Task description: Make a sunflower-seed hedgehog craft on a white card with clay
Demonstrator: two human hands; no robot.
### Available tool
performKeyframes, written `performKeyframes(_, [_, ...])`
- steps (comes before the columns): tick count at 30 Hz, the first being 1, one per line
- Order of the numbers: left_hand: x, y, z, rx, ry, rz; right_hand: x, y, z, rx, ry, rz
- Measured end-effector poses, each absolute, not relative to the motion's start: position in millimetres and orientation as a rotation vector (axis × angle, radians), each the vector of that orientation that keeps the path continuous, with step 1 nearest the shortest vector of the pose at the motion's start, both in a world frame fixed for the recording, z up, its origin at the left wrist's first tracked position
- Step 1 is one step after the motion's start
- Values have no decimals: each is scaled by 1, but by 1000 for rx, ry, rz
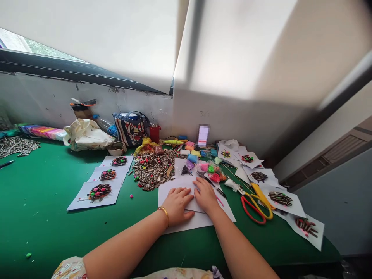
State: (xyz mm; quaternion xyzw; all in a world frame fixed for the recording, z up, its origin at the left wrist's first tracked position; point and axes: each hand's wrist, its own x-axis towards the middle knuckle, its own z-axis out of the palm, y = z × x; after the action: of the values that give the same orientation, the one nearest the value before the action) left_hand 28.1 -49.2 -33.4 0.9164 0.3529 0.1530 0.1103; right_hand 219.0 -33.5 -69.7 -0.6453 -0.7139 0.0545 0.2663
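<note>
Both of my hands rest on white paper sheets (pixel 200 220) stacked on the green table in front of me. My left hand (pixel 178 204), with a gold bangle at the wrist, lies flat with its fingers stretched out. Beside it, my right hand (pixel 205 194) also presses flat on the paper, fingers extended. Near the right hand are a black pen (pixel 221 192) and a pink strip (pixel 219 200). Just beyond the hands lie small bags of coloured clay (pixel 209 169). A heap of striped sunflower seeds (pixel 151 170) spreads to the left of them.
Cards with seed hedgehogs (pixel 100 192) lie in a row at left; more seed cards (pixel 280 198) line the right edge. Scissors with red and yellow handles (pixel 255 208) lie right of the paper. Bags (pixel 132 128) and a phone (pixel 204 135) stand by the wall.
</note>
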Motion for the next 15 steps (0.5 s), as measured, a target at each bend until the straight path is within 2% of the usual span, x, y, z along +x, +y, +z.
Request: performKeyframes(15, [27, -48, -38, 2680, 1020, 464, 215, -38, -62, -1732, -1895, 188])
